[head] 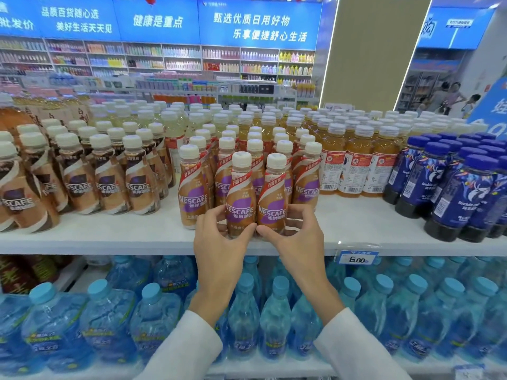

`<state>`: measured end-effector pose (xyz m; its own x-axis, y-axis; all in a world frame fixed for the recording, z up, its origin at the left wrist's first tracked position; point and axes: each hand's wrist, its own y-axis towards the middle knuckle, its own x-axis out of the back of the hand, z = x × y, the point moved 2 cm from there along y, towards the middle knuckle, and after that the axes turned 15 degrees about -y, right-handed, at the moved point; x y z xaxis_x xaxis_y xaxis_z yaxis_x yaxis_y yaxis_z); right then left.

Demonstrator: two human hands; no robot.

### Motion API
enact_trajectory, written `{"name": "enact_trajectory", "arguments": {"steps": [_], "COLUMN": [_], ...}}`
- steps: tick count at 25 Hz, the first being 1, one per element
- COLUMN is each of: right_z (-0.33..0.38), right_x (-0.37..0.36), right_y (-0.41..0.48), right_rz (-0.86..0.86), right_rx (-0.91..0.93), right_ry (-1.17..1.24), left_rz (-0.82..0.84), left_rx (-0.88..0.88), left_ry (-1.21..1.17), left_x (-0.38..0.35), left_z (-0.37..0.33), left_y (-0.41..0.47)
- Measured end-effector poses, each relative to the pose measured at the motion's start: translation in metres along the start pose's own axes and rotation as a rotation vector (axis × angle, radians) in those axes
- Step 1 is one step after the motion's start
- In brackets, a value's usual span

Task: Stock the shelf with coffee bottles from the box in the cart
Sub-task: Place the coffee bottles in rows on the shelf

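Observation:
Two Nescafe coffee bottles with purple labels and white caps stand side by side at the front of the white shelf (115, 237). My left hand (219, 239) grips the left bottle (241, 193) around its base. My right hand (296, 237) grips the right bottle (274, 196) the same way. Both bottles are upright, just in front of rows of the same purple-label coffee bottles (304, 176). The box and the cart are out of view.
Brown-label Nescafe bottles (107, 182) fill the shelf to the left, orange drink bottles (354, 163) and dark blue bottles (463, 193) to the right. Blue water bottles (274, 319) crowd the shelf below. A price tag (356, 257) hangs on the shelf edge. People stand far right.

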<state>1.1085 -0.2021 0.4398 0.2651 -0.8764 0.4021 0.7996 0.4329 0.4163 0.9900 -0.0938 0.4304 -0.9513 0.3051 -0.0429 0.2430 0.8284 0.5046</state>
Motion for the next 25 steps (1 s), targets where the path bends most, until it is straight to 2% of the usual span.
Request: {"name": "enact_trajectory", "arguments": {"steps": [7, 13, 25], "right_z": [0.016, 0.019, 0.015], "right_x": [-0.025, -0.033, -0.043], "right_y": [0.006, 0.009, 0.008], "right_rz": [-0.003, -0.016, -0.03], "right_rx": [0.036, 0.062, 0.093], "right_ry": [-0.068, -0.068, -0.092], "left_rz": [-0.084, -0.113, -0.138], "left_rx": [-0.076, -0.129, -0.142], "left_ry": [0.068, 0.032, 0.023], "left_x": [0.004, 0.004, 0.004], "left_z": [0.007, 0.012, 0.019], "left_y": [0.009, 0.009, 0.014]}}
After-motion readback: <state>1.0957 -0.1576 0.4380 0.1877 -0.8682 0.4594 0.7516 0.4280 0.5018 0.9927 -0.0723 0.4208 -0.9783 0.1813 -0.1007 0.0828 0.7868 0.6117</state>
